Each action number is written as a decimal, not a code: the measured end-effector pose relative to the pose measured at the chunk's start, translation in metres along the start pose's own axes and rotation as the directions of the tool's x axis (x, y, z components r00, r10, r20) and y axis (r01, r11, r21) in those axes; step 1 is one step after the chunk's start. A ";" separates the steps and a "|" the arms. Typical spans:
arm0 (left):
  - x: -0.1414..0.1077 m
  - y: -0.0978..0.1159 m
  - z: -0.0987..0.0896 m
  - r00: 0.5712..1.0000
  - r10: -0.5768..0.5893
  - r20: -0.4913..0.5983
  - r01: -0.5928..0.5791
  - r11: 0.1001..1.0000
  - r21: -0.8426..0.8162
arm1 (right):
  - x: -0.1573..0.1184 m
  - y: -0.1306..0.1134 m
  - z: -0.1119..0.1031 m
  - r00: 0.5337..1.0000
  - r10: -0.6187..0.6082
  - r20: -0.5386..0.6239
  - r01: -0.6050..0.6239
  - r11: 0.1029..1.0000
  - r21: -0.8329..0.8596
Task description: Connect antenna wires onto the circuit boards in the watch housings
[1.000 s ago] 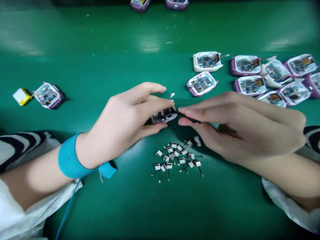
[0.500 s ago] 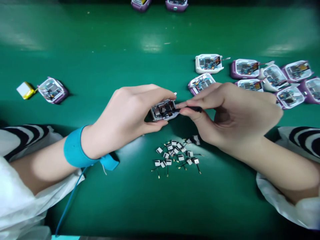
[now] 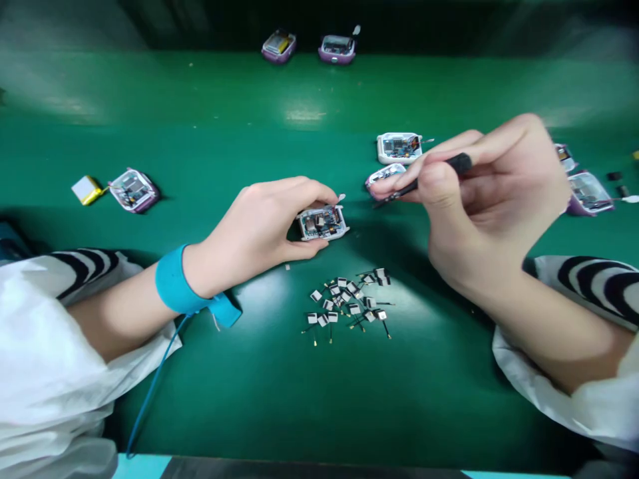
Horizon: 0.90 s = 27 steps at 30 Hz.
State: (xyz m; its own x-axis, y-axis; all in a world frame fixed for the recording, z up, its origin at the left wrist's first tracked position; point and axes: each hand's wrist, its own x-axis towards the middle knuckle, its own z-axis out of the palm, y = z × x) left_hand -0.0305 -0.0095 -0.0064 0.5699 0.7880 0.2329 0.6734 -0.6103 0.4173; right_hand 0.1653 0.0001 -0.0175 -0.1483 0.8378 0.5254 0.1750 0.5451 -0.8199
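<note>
My left hand (image 3: 279,219) holds a white open watch case (image 3: 323,223) by its edges, thumb at the near side and fingers at the far side. A circuit board shows inside it, and a small white tab sticks out at the top. To the right and apart from the case, my right hand (image 3: 479,179) grips a slim black pen-shaped tool (image 3: 429,176) that slants down to the left. Its fine tip is blurred. Below the case lies a loose pile of small flat antennas (image 3: 344,296) with short black leads and gold ends.
A purple case (image 3: 134,189) wired to a yellow battery (image 3: 86,190) lies at left. Two more cases (image 3: 337,48) stand at the far edge. Beyond my right hand are a white case (image 3: 399,148) and purple ones (image 3: 589,193), partly covered. A blue wrist strap (image 3: 174,279) trails a cord.
My right hand has drawn the black tool out of the white watch case and moved up and right. My left hand still holds the case. The view has shifted.
</note>
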 end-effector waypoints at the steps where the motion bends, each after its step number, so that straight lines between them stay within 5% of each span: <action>1: 0.000 0.000 0.000 1.000 0.002 -0.005 -0.002 1.000 -0.001 | 0.000 -0.001 -0.002 1.000 0.005 -0.004 -0.005 1.000 0.005; 6: -0.003 0.006 0.003 1.000 0.012 -0.020 -0.011 0.999 0.034 | 0.006 -0.004 -0.009 0.989 0.030 0.148 -0.008 0.989 -0.145; 11: -0.011 0.015 -0.006 0.983 -0.182 0.020 0.183 0.971 -0.155 | 0.010 -0.013 -0.009 0.858 0.102 0.503 0.157 0.880 -0.447; 19: 0.000 -0.005 -0.017 0.947 0.089 0.309 -0.049 0.989 -0.136 | 0.000 -0.019 -0.003 0.749 0.006 0.662 0.417 0.772 -0.479; 23: 0.002 -0.003 -0.003 0.968 0.112 0.223 -0.070 0.980 -0.186 | -0.006 -0.022 0.001 0.737 -0.056 0.674 0.569 0.588 -0.574; 27: -0.003 0.005 0.004 0.998 0.039 0.055 -0.026 0.976 -0.215 | -0.009 -0.029 0.001 0.752 -0.076 0.655 0.589 0.524 -0.615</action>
State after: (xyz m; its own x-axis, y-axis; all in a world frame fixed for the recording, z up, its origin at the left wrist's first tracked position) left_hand -0.0276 -0.0150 -0.0084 0.6206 0.7581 0.2003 0.5409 -0.5988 0.5906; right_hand 0.1605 -0.0233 0.0019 -0.7620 0.5693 0.3087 0.6035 0.7971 0.0195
